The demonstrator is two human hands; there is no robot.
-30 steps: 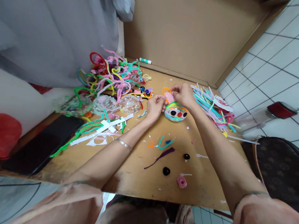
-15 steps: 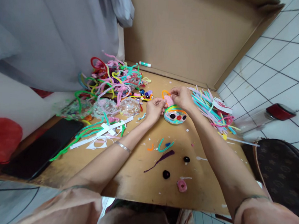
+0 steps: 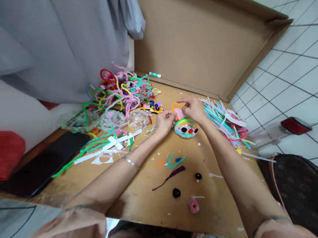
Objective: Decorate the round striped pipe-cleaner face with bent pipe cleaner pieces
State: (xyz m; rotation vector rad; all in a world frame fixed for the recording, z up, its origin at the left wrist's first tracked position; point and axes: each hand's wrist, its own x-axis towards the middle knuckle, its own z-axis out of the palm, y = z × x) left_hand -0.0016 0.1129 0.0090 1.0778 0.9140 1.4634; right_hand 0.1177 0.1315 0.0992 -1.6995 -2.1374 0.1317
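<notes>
A round, clear-looking craft ball (image 3: 186,130) wrapped in coloured pipe cleaners lies at mid-table. It has two black eyes and a red nose. Behind its top sits a pink coiled pipe-cleaner piece (image 3: 179,114) with an orange pipe-cleaner loop (image 3: 174,105) along its edge. My left hand (image 3: 164,122) pinches the left edge of the pink piece, its fingertips partly hiding the spot. From the right, my right hand (image 3: 193,109) reaches over the pink piece, index finger stretched out above the orange loop and the other fingers curled. I see nothing held in it.
Tangled pipe cleaners (image 3: 122,90) and clear balls (image 3: 138,119) lie left, near paper strips (image 3: 110,144) and a black phone (image 3: 48,163). Straight pipe cleaners (image 3: 217,116) lie right, before a red-lidded bottle (image 3: 296,125) and brown bag (image 3: 302,192). Cardboard (image 3: 198,41) stands behind.
My right index finger has straightened and lifted away from the pink piece, where it was pinching before. My left hand stays at the pink piece's left edge. The view has tilted slightly upward.
</notes>
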